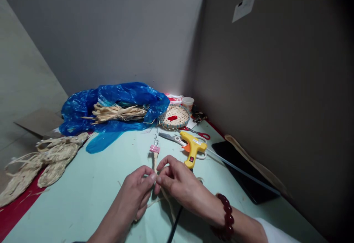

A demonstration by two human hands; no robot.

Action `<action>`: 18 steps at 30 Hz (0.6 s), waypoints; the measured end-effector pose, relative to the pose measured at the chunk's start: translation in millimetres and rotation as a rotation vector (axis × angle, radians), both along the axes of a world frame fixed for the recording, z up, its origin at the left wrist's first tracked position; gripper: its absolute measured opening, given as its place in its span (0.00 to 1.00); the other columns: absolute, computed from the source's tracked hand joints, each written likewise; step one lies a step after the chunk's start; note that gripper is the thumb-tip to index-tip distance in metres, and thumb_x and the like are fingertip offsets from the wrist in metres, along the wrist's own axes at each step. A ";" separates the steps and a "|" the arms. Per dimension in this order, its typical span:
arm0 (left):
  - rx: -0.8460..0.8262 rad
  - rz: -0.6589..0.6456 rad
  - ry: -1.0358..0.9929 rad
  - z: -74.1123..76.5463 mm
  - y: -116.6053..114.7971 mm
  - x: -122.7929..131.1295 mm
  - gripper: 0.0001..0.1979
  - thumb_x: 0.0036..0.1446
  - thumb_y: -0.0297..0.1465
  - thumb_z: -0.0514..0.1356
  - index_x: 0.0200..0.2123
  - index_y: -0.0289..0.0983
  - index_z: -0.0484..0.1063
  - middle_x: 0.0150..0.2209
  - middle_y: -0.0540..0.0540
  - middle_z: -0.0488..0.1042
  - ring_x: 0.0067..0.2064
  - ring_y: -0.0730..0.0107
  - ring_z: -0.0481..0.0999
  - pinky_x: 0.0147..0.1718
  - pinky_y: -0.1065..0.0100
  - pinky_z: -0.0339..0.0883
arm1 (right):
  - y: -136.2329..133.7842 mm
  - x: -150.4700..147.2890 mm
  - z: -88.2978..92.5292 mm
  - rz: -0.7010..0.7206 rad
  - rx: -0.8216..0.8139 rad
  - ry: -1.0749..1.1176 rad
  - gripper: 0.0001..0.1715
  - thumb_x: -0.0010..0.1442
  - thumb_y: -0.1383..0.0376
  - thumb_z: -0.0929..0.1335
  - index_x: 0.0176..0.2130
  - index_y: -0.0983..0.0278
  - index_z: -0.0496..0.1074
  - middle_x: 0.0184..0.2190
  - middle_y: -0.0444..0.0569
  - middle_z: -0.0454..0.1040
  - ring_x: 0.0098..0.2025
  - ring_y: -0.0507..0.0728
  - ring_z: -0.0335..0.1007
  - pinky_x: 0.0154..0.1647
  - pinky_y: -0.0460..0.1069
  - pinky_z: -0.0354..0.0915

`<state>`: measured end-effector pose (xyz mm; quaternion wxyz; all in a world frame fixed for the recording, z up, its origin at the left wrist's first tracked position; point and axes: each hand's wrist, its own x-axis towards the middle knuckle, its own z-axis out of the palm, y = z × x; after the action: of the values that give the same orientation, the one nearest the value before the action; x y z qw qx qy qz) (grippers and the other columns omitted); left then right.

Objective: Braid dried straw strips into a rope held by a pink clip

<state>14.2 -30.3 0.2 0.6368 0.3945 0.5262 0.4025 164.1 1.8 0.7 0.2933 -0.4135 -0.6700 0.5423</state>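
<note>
Tabletop (96, 184): straw bundle (118, 113) in bag (132, 91), red item (172, 118) in basket (181, 116); hands (135, 190) (184, 183) pinching strip (155, 162).

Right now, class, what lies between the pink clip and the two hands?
A pale straw strip runs from the pink clip to where the left hand and right hand meet. The head view shows this.
</note>
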 end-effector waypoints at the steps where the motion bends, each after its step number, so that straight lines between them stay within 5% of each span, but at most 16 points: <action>1: 0.016 -0.017 0.022 -1.5 1.0 -0.7 0.14 0.56 0.42 0.58 0.27 0.38 0.64 0.15 0.59 0.60 0.13 0.86 0.40 0.10 0.78 0.36 | -1.2 1.6 1.7 0.011 0.034 -0.030 0.06 0.60 0.66 0.63 0.40 0.63 0.63 0.27 0.45 0.76 0.28 0.51 0.62 0.29 0.44 0.56; 6: 0.036 -0.010 0.130 -8.1 6.2 -3.5 0.16 0.52 0.44 0.59 0.25 0.39 0.63 0.09 0.63 0.51 0.11 0.85 0.40 0.11 0.77 0.35 | -6.7 9.6 17.9 0.023 0.319 -0.315 0.06 0.63 0.66 0.61 0.38 0.63 0.66 0.30 0.47 0.73 0.36 0.54 0.65 0.34 0.46 0.55; 10: 0.075 0.004 0.230 -8.3 5.7 -5.1 0.15 0.52 0.43 0.59 0.24 0.39 0.62 0.11 0.63 0.50 0.13 0.82 0.42 0.13 0.76 0.34 | -8.8 9.3 24.7 0.021 0.475 -0.532 0.10 0.62 0.67 0.60 0.28 0.63 0.65 0.22 0.45 0.68 0.23 0.51 0.57 0.25 0.46 0.48; 15: 0.214 0.034 0.351 -6.2 3.9 -4.4 0.17 0.50 0.39 0.62 0.19 0.37 0.60 0.18 0.58 0.55 0.21 0.78 0.52 0.19 0.76 0.45 | -15.4 2.2 10.4 -0.057 0.734 -0.561 0.09 0.61 0.67 0.61 0.29 0.63 0.65 0.22 0.45 0.70 0.21 0.51 0.58 0.24 0.48 0.45; 18: 0.125 0.039 0.273 -7.4 4.2 -1.6 0.17 0.50 0.40 0.61 0.19 0.38 0.58 0.15 0.60 0.52 0.18 0.80 0.48 0.16 0.75 0.41 | -21.6 -3.0 -2.1 -0.059 0.968 -0.559 0.07 0.59 0.71 0.61 0.30 0.64 0.65 0.22 0.46 0.70 0.22 0.53 0.61 0.23 0.49 0.44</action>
<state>12.6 -26.1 -7.1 0.5256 0.4740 0.5895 0.3893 161.1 -19.8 -1.4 0.2759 -0.3784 -0.8829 0.0339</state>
